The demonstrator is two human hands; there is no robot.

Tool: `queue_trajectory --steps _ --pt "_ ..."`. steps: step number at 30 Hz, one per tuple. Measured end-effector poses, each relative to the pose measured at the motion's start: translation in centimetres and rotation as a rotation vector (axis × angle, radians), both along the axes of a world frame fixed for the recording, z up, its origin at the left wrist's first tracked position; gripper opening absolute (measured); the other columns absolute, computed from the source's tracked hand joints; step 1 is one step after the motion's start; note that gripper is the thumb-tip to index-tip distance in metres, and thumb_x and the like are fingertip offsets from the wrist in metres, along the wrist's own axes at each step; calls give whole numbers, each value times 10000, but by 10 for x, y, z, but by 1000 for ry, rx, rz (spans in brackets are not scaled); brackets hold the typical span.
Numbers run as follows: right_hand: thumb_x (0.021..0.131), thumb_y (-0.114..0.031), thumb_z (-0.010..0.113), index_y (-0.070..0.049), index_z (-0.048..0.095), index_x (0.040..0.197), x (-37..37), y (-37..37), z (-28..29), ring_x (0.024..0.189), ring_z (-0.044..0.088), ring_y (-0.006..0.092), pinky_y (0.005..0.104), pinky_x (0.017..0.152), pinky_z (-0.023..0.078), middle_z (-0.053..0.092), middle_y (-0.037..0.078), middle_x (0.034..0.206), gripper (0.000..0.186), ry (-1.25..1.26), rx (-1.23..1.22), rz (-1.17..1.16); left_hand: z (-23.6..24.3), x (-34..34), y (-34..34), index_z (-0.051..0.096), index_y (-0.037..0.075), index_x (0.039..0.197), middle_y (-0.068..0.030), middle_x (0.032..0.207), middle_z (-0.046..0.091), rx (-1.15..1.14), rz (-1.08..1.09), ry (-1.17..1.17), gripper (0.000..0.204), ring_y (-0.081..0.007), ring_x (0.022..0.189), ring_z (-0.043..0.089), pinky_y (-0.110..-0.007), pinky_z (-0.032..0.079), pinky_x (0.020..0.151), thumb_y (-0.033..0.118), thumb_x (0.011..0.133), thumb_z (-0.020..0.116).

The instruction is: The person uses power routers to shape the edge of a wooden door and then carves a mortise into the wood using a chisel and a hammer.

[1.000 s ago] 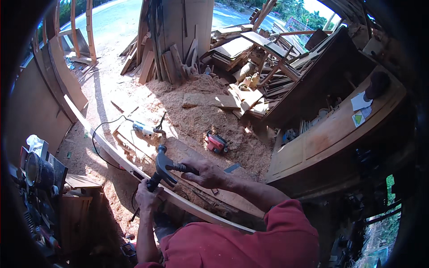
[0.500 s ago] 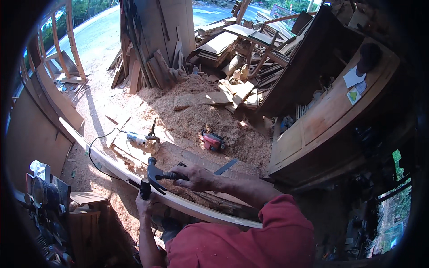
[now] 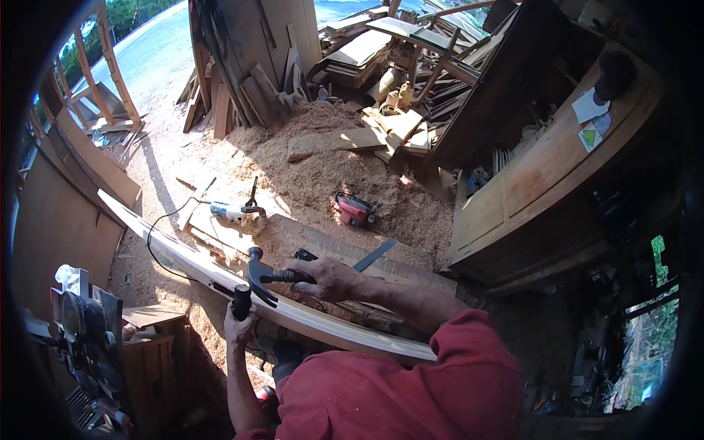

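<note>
My right hand grips the handle of a claw hammer, whose head is above and beside a dark-handled tool. My left hand is closed round that tool, held at a long pale timber; its working end is hidden. The timber runs diagonally below both hands and has a dark slot or opening near the tool. A metal straightedge and a small black object lie just beyond my right hand.
A corded power tool and a red tool lie among sawdust beyond the timber. Stacked boards are behind, leaning panels at left, a large wooden panel at right, and cluttered equipment at lower left.
Both hands keep their grips on the hammer and the dark tool, which stay close together. The view has shifted slightly, and the tool's handle looks more upright than a second ago.
</note>
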State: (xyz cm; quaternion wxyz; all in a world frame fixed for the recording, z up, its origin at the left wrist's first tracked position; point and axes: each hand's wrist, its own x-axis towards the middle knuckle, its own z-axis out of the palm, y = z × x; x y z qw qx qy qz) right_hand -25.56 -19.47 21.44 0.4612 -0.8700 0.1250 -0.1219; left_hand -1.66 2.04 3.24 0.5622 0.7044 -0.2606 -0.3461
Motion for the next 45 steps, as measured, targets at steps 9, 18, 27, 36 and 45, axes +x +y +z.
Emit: queue_trajectory --steps 9,18,27,36,45 --pt "910 -160 704 -32 580 1276 17 6 5 742 579 92 254 717 483 649 46 816 406 182 10 -83 138 25 -17 572 49 960 45 618 476 -528 217 449 200 -51 444 395 -232 288 409 144 891 734" --pt "900 -174 723 -68 602 1267 27 14 13 683 575 104 281 658 476 644 59 776 401 113 -35 -53 133 38 -51 585 74 882 56 603 463 -561 50 344 295 -30 457 405 -226 332 411 298 874 778" --pt "905 -170 722 -48 609 1257 31 15 5 737 579 82 260 711 476 672 40 827 389 214 -2 -68 107 41 -45 616 54 893 44 628 521 -522 193 191 320 -36 485 484 -233 390 430 335 877 767" --pt "906 -185 723 -63 611 1268 46 25 3 751 608 103 279 714 491 687 63 853 399 170 -66 6 113 36 -39 664 38 875 22 663 575 -517 333 -93 324 -69 593 518 -292 434 548 339 853 781" --pt "904 -214 735 -100 616 1290 51 26 13 728 576 92 267 677 472 664 43 818 419 219 -98 4 112 26 -41 677 38 918 16 691 600 -489 312 -174 314 -80 627 535 -308 454 584 333 860 765"
